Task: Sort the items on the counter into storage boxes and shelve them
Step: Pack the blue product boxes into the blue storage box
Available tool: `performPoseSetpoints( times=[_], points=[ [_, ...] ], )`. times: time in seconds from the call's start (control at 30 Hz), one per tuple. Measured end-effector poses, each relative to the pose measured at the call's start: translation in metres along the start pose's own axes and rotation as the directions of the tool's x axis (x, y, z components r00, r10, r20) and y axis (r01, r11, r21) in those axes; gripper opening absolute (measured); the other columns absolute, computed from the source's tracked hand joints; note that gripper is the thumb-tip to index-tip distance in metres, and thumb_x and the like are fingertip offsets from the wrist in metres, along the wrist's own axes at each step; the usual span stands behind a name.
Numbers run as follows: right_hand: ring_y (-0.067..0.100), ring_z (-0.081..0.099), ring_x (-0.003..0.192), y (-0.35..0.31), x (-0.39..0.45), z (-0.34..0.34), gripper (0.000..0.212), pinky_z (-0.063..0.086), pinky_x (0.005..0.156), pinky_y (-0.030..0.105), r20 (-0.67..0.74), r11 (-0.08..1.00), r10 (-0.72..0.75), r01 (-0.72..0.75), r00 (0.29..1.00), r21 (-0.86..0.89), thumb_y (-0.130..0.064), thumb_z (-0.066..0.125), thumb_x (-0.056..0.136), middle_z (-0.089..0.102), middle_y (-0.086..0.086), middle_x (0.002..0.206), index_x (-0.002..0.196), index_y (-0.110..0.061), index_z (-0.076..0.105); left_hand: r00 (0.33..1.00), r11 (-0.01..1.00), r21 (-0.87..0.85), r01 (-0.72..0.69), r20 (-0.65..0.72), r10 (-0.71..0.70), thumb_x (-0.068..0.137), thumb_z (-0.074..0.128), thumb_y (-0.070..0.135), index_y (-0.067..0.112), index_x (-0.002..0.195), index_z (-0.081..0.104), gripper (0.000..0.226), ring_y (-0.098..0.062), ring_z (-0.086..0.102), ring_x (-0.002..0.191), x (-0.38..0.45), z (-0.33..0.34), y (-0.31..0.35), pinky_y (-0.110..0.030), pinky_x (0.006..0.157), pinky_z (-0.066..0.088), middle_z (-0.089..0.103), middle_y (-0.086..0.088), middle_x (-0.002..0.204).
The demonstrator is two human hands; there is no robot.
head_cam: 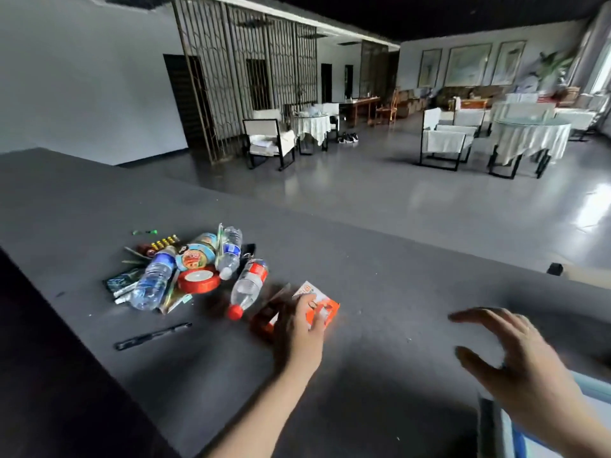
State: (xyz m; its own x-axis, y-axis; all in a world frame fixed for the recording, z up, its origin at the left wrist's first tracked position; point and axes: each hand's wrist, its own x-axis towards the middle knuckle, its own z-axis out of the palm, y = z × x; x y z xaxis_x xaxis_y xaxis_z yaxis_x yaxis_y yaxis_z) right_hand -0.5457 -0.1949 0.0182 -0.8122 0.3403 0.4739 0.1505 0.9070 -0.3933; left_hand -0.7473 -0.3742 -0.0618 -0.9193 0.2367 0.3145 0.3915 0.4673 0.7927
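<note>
A pile of items lies on the dark counter [380,259]: a water bottle with a blue label [152,279], a second blue-label bottle [229,252], a red-capped bottle [249,285], a red tape roll [198,280], a round tin [195,254] and several packets. My left hand [299,328] grips an orange and white box [322,307] just right of the pile. My right hand [515,355] hovers above the counter at the right, fingers spread and holding nothing.
A black pen [152,336] lies near the front of the counter, left of my left hand. The corner of a clear storage box [529,434] shows at the bottom right. A small black object [554,269] sits at the counter's far right edge. Chairs and tables stand beyond.
</note>
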Motion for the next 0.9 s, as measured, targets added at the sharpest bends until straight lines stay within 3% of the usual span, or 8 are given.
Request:
performPoseSetpoints(
  times=[0.03,0.13,0.2,0.3,0.43,0.63,0.73,0.9],
  points=[
    [0.019,0.056,0.101,-0.014,0.020,0.020,0.037,0.041,0.081,0.032,0.033,0.999,-0.049,0.048,0.998,0.012,-0.032,0.072,0.076,0.059,-0.015,0.107,0.110,-0.041,0.059,0.998,0.997,0.052,0.058,-0.022,-0.057,0.090,0.054,0.009,0.014,0.122,0.061,0.033,-0.021,0.051,0.121,0.016,-0.009,-0.018,-0.033,0.105,0.036,0.059,-0.005,0.129],
    [0.014,0.044,0.125,-0.052,0.071,0.092,0.046,0.035,0.096,0.025,0.312,0.997,0.077,-0.081,0.947,0.001,-0.042,0.063,0.087,0.051,-0.011,0.131,0.129,-0.033,0.048,0.976,0.967,0.135,0.217,-0.047,-0.213,0.094,0.050,0.015,0.011,0.122,0.061,0.030,-0.026,0.053,0.118,0.055,-0.025,-0.068,-0.032,0.097,0.040,0.062,-0.010,0.126],
    [0.021,0.041,0.129,-0.069,0.098,0.142,0.057,0.035,0.100,0.028,0.457,0.954,0.242,-0.296,0.856,0.048,-0.047,0.059,0.089,0.046,0.001,0.139,0.137,-0.024,0.039,0.973,0.949,0.222,0.224,0.008,-0.232,0.097,0.049,0.021,0.010,0.124,0.059,0.032,-0.026,0.052,0.121,0.075,-0.026,-0.092,-0.032,0.097,0.038,0.061,-0.011,0.127],
    [0.033,0.042,0.128,-0.099,0.115,0.204,0.071,0.038,0.103,0.037,0.532,0.816,0.411,-0.559,0.740,0.146,-0.051,0.059,0.087,0.041,0.013,0.140,0.141,-0.015,0.030,0.945,0.932,0.287,0.223,0.172,-0.279,0.100,0.042,0.028,0.010,0.132,0.051,0.038,-0.023,0.044,0.130,0.096,-0.018,-0.109,-0.030,0.106,0.032,0.053,-0.010,0.137],
    [0.032,0.026,0.139,-0.120,0.120,0.255,0.082,0.030,0.110,0.042,0.492,0.696,0.587,-0.711,0.643,0.100,-0.062,0.052,0.085,0.027,0.012,0.152,0.146,-0.015,0.022,0.890,0.933,0.249,0.259,0.314,-0.331,0.101,0.037,0.030,0.006,0.120,0.058,0.037,-0.028,0.050,0.122,0.111,-0.007,-0.121,-0.036,0.102,0.037,0.057,-0.017,0.129],
    [0.020,0.012,0.144,-0.127,0.126,0.275,0.089,0.027,0.110,0.049,0.405,0.602,0.731,-0.799,0.550,-0.001,-0.072,0.053,0.077,0.019,0.003,0.153,0.145,-0.025,0.023,0.897,0.933,0.160,0.322,0.264,-0.355,0.097,0.048,0.028,0.004,0.106,0.064,0.030,-0.032,0.059,0.106,0.110,-0.002,-0.127,-0.035,0.088,0.045,0.067,-0.019,0.108],
    [0.019,0.018,0.142,-0.114,0.119,0.272,0.083,0.028,0.109,0.045,0.378,0.569,0.740,-0.817,0.556,0.089,-0.060,0.062,0.077,0.023,-0.001,0.150,0.143,-0.024,0.026,0.871,0.909,-0.012,0.417,0.292,-0.396,0.096,0.051,0.029,0.000,0.104,0.066,0.034,-0.037,0.060,0.103,0.103,0.002,-0.118,-0.041,0.089,0.045,0.066,-0.026,0.105],
    [0.027,0.049,0.123,-0.090,0.107,0.242,0.066,0.040,0.098,0.034,0.412,0.553,0.657,-0.775,0.632,0.306,-0.044,0.064,0.083,0.050,0.008,0.135,0.135,-0.016,0.032,0.904,0.913,-0.150,0.379,0.271,-0.331,0.091,0.057,0.040,0.016,0.120,0.060,0.038,-0.024,0.059,0.108,0.079,0.013,-0.086,-0.025,0.081,0.039,0.064,0.001,0.105]
  ],
)
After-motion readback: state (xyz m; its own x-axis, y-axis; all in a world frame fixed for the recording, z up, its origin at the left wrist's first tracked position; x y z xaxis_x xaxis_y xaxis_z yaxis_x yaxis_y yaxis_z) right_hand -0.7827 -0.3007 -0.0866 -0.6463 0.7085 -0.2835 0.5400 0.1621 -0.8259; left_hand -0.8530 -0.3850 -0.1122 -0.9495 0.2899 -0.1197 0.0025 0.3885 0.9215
